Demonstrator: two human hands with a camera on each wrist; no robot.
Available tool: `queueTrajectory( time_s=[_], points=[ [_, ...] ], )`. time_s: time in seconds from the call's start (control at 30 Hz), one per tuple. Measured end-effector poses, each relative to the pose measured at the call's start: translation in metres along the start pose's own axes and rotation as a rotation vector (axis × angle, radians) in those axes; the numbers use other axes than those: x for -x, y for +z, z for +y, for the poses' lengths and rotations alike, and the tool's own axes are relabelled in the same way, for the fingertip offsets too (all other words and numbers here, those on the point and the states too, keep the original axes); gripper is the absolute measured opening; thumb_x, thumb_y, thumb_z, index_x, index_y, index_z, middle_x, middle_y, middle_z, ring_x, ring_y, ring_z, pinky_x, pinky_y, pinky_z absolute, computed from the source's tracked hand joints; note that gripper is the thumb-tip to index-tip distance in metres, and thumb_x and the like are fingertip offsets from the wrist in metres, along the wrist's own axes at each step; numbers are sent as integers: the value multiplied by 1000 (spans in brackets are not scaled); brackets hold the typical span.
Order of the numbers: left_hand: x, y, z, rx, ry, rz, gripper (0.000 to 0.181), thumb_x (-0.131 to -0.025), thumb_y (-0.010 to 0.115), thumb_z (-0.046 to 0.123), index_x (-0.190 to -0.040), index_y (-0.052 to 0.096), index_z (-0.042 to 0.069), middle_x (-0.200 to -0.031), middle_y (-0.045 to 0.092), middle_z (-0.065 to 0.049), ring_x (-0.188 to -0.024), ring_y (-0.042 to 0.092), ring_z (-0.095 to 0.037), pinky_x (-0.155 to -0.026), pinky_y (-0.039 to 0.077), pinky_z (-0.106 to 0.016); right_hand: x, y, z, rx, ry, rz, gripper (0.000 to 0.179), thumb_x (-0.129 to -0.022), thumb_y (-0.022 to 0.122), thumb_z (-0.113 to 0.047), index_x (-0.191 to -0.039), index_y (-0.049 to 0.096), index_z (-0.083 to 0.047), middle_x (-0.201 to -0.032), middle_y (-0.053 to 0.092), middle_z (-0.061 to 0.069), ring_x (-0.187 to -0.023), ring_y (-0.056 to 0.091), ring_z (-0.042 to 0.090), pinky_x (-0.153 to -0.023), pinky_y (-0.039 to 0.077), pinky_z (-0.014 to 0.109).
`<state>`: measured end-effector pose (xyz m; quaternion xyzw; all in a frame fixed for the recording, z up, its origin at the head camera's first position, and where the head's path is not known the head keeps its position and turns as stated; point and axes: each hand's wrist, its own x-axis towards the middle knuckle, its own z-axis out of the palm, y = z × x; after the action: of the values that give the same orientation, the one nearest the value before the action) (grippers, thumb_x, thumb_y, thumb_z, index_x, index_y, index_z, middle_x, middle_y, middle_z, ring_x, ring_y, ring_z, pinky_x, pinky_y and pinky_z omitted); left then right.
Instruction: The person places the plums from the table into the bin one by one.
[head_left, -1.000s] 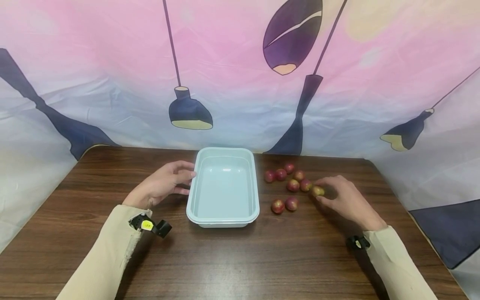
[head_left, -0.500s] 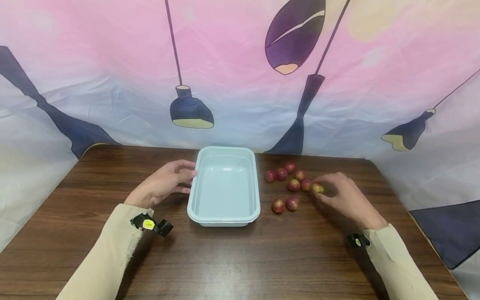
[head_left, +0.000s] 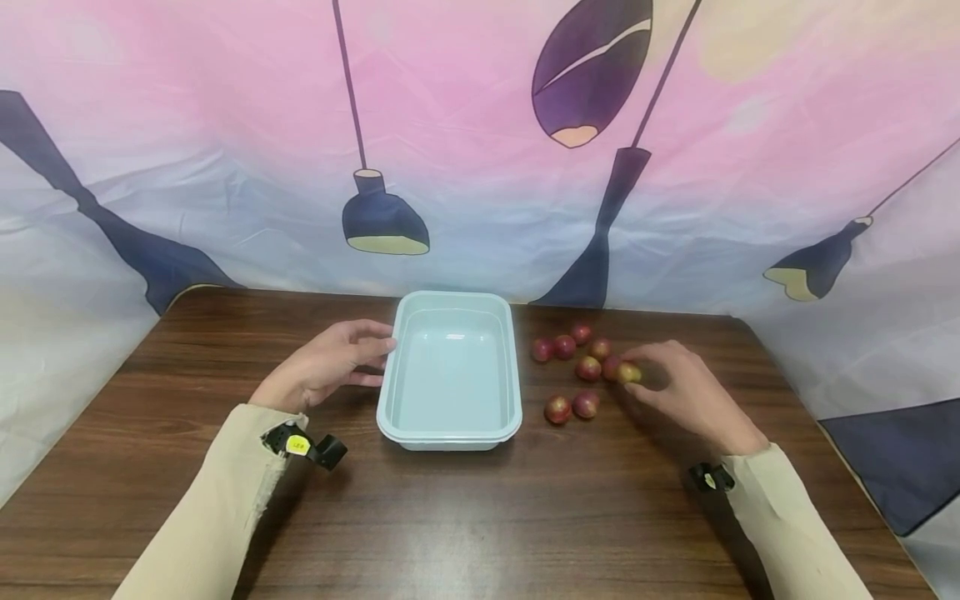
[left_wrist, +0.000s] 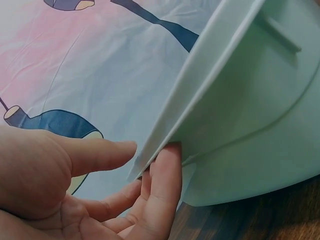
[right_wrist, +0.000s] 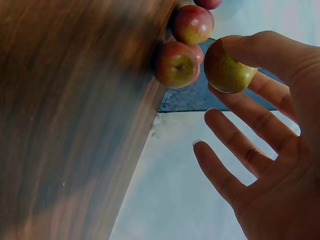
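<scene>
Pinching the yellowish fruit (head_left: 630, 374), the right grip (head_left: 681, 390) had shifted it slightly toward the tub (head_left: 450, 436), beside the red fruits (head_left: 588, 368), suggesting pick-up had begun; the left grip (head_left: 326, 365) held the tub's rim.

The tray (head_left: 456, 379) is pale blue, the fruit (head_left: 588, 368) red and yellow-green, the table (head_left: 570, 508) brown wood-grained.
</scene>
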<state>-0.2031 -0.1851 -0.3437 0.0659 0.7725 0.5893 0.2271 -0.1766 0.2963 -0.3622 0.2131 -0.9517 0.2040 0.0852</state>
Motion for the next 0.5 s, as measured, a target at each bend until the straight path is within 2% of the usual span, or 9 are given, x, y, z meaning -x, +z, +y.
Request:
queueTrajectory(
  time_s=[0.2, 0.5],
  points=[
    [0, 0, -1, 21, 3, -9, 57, -104, 59, 20, -149, 36, -6, -135, 59, -27, -111, 68, -24, -95, 62, -37, -2, 0, -3, -6, -10, -18, 34, -86, 80, -11, -119, 72, -11, -118, 74, 4, -113, 62, 30, -99, 49, 50],
    [-1, 2, -2, 32, 25, -21, 58, -104, 60, 19, -149, 34, -8, -131, 61, -24, -112, 67, -25, -95, 61, -36, -6, -1, -10, -15, -23, -8, 36, -87, 80, -13, -122, 71, -12, -121, 73, 5, -115, 61, 27, -99, 50, 50]
  ],
)
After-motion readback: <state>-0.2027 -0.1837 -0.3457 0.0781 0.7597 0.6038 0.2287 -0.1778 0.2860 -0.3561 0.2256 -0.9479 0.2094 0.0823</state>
